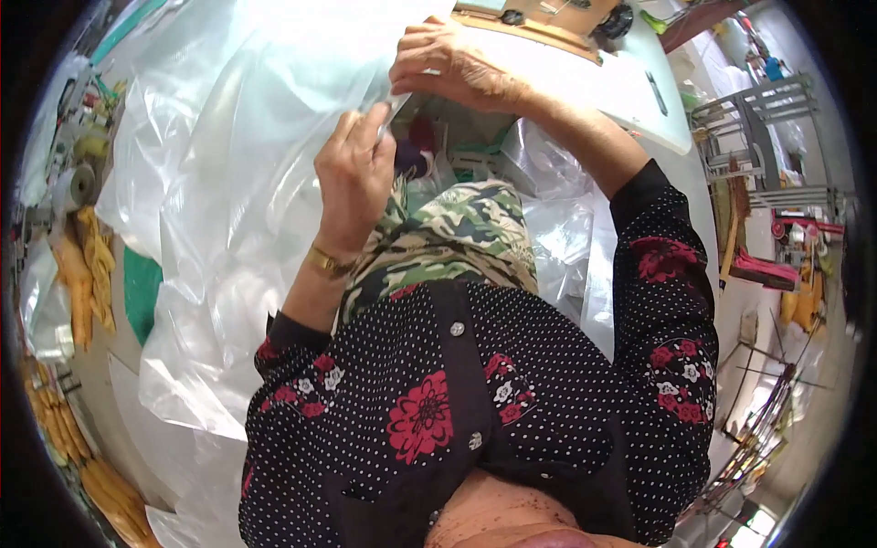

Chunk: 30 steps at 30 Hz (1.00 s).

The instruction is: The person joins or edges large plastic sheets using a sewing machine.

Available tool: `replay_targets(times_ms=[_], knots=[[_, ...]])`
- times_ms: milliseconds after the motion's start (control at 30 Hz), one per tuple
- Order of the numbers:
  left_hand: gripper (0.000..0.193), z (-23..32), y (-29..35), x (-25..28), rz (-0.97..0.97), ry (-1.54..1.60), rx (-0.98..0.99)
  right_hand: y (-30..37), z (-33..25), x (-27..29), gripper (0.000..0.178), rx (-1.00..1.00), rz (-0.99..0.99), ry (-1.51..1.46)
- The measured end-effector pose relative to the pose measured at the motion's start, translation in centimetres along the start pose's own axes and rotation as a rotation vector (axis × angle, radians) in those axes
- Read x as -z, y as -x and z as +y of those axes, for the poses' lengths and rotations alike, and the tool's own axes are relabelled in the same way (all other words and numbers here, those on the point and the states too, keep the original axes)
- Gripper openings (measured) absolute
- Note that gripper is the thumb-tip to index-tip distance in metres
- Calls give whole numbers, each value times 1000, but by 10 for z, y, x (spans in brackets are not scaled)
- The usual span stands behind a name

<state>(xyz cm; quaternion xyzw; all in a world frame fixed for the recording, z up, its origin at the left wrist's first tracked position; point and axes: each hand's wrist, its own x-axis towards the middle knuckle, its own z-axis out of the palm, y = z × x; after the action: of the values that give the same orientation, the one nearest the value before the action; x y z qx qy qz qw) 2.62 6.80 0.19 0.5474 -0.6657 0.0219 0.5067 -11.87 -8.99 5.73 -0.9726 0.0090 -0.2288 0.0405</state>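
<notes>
A large clear plastic sheet [219, 183] spreads over the left of the white tabletop and hangs down beside my lap. My left hand [356, 173], with a gold band at its wrist, is closed, thumb and forefinger pinching the sheet's edge. Just beyond it and to the right, over the table's near edge, my right hand [452, 68] has its fingers curled together at the same edge of the plastic. The glare there washes out the film, and the right fingertips are partly hidden.
On the white table [630, 114] lie a wooden frame-like box [525, 27] and a slim dark tool [656, 93]. More clear plastic [557, 224] hangs right of my legs. Metal racks [754, 137] stand at the right; orange-yellow bundles [78, 274] and a roll [80, 185] are at the left.
</notes>
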Motion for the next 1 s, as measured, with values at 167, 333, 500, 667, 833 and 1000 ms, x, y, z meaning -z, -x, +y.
replay_targets(times_ms=[167,333,500,667,833,1000], knots=[[25,6,-12,13,-170,90,68,5,20,5,25,0,-26,-19],[25,1,-12,13,-203,133,24,12,41,10,27,0,-36,-9],[24,-5,-9,13,-273,79,-24,16,64,12,28,-21,-40,81],[23,-10,-8,5,-315,59,-90,20,92,23,29,6,-54,303],[20,-12,-7,-21,-378,57,-205,21,100,30,17,-147,-97,404],[5,-13,-14,-42,-398,54,-256,51,101,-12,25,-235,408,487]])
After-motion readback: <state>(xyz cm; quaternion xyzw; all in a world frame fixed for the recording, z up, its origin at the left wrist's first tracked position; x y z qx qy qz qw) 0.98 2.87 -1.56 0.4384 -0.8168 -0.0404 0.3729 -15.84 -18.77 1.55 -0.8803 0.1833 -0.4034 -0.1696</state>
